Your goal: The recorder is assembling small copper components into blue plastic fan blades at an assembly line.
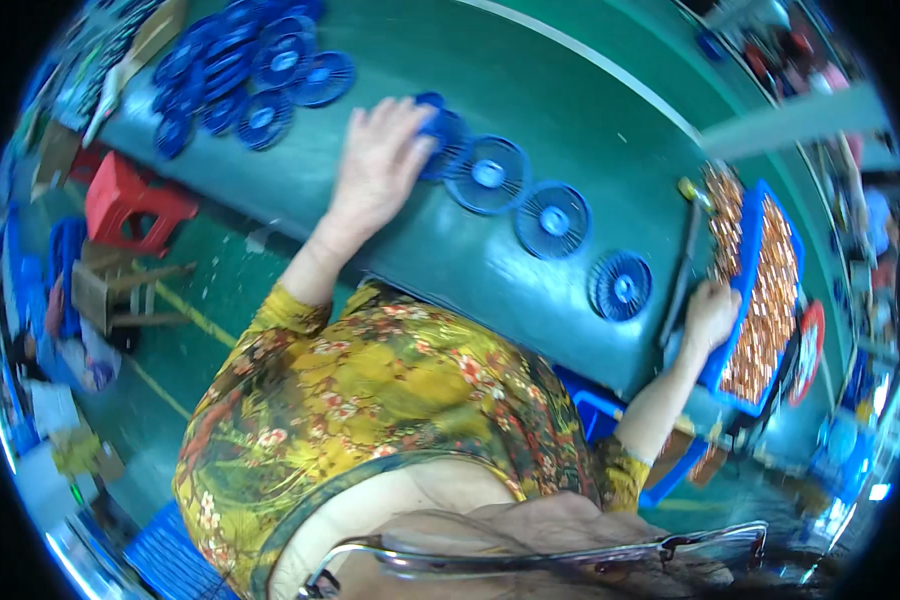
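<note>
A row of round blue fan grilles runs slantwise across the green tabletop; one grille (488, 173) lies near the middle, another (554, 220) beside it, and a third (622, 286) closest to my right hand. My left hand (382, 160) is stretched over the table with fingers apart, its thumb side against the leftmost grille (443, 143) of the row. Beside the near left wall of a blue tray (752, 270) full of small copper-coloured metal pieces (770, 300), my right hand (712, 315) is curled closed. Whatever its fingers hold is hidden.
More blue grilles (230, 65) are heaped at the table's far left. Loose copper-coloured pieces (722, 215) lie beside the tray, near a dark bar (681, 270). A red stool (135, 205) and a wooden stool (120, 285) stand on the floor at left.
</note>
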### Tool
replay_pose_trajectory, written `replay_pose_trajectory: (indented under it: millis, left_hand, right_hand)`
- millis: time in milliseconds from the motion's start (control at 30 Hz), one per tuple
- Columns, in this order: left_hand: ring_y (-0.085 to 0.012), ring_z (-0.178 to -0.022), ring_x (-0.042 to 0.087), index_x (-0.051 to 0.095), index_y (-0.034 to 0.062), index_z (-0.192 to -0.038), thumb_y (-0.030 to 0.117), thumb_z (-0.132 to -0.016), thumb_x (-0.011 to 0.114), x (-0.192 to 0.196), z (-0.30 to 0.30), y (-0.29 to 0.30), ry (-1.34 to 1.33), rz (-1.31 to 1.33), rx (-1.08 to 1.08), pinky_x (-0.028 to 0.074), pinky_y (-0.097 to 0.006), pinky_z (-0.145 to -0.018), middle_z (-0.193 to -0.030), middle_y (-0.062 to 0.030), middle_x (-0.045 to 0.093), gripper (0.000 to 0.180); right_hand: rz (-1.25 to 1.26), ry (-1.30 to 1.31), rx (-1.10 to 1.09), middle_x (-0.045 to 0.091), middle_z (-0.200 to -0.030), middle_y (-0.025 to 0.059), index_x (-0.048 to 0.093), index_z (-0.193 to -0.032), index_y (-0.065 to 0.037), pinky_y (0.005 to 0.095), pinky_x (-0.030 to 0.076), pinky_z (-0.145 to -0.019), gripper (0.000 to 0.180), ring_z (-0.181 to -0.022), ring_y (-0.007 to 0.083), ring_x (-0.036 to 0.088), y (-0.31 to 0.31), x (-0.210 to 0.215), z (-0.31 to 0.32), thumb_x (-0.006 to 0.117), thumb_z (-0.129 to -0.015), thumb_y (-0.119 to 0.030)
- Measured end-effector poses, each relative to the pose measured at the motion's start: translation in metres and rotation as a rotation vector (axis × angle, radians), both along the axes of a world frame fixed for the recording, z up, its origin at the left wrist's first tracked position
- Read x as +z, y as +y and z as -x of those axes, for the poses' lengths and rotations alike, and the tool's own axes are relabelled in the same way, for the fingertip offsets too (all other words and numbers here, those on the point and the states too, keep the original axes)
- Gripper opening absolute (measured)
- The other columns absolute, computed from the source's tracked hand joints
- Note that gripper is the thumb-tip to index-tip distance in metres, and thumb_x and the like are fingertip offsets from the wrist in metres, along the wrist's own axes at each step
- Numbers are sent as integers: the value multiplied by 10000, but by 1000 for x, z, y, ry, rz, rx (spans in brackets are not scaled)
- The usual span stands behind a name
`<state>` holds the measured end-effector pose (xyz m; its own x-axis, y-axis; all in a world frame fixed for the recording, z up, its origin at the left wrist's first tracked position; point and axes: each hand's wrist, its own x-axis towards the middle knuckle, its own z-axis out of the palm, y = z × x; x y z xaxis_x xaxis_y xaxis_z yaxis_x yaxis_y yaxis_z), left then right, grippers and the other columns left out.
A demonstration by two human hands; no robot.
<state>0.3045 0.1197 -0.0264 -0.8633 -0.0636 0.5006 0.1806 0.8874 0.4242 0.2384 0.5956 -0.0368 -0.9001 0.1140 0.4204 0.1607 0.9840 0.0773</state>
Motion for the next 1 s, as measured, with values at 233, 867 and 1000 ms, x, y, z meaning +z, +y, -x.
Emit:
replay_pose_trajectory:
  millis: [233,867,1000]
  left_hand:
    - [-381,-1282,419,552,85,-1241,289,-873,636,-3,-4,-44,117,66,268,281,-509,-1078,-1321,-225,497,429]
    - [-344,-955,592,574,21,-1136,411,-787,685,-22,102,-151,194,412,367,486,-445,-777,-1026,-169,619,535]
    - [-312,-1043,597,555,79,-1211,398,-839,632,-17,109,-167,36,337,456,494,-413,-851,-1125,-142,624,496]
  right_hand:
    - [401,-40,139,653,-778,161,639,-840,-4,415,498,-641,184,-697,322,630,-6,9,-2,607,-871,-183]
    - [71,-16,21,616,-869,175,634,-832,-68,473,514,-678,243,-796,361,618,-6,4,2,580,-871,-301]
    - [152,10,29,626,-869,127,631,-847,-82,433,508,-680,169,-782,336,625,-24,15,-2,606,-868,-248]
